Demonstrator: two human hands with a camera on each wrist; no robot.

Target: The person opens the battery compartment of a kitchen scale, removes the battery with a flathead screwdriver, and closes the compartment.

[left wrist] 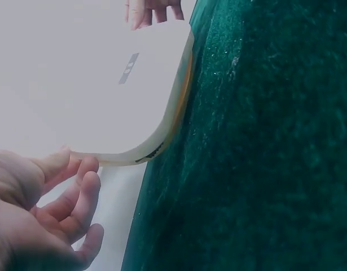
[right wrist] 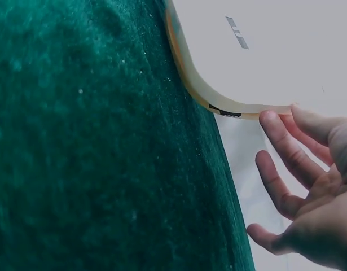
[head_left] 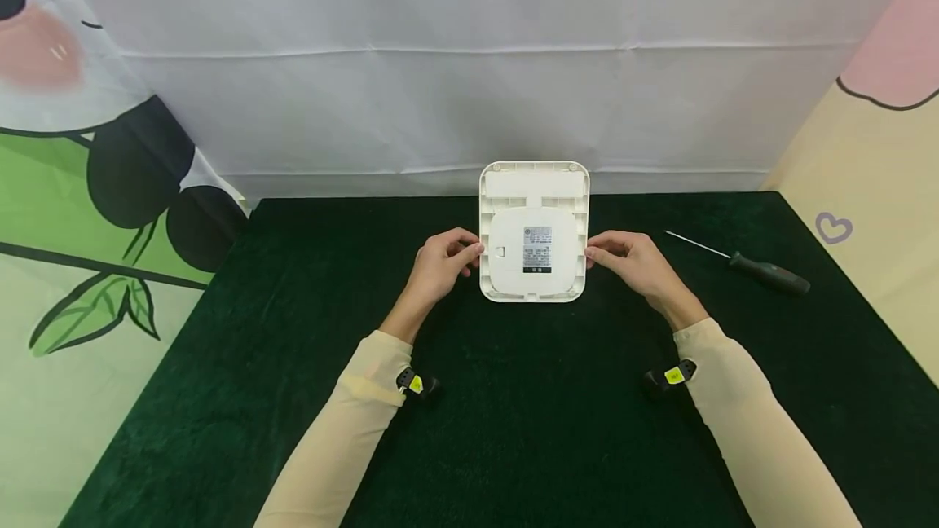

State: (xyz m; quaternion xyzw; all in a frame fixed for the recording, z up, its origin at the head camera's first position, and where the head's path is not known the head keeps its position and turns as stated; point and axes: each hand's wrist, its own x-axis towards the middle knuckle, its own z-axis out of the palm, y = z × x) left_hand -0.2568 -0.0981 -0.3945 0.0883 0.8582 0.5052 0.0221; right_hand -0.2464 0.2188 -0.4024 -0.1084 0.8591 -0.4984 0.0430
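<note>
White casing [head_left: 557, 217] is held up near centre of head view, over the dark green cloth [head_left: 550, 430]; whether its lower edge touches the cloth cannot be told. It is gripped at 9 o'clock by the left hand [head_left: 443, 266] and at 3 o'clock by the right hand [head_left: 629, 261]. On both sides the edge is pinched between thumb and fingers; the outer fingers are spread apart, loosely bent. Ribbed side is turned to the head camera. Inside the raised rim: a rectangular recess [head_left: 535, 183] at 12 o'clock and a rounded panel [head_left: 517, 275] below it. Set on the panel: a printed label [head_left: 537, 249] with a dark band at its 6 o'clock end, and a small square mark [head_left: 500, 252] at the label's 9 o'clock. Smooth side is seen from both wrists, marked with a short grey strip [left wrist: 128, 68]. A screwdriver [head_left: 763, 270] is laid on the cloth at the casing's 3 o'clock, past the right hand, tip toward 10, dark handle toward 4. White backdrop [head_left: 411, 104] is hung at 12 o'clock, behind.
</note>
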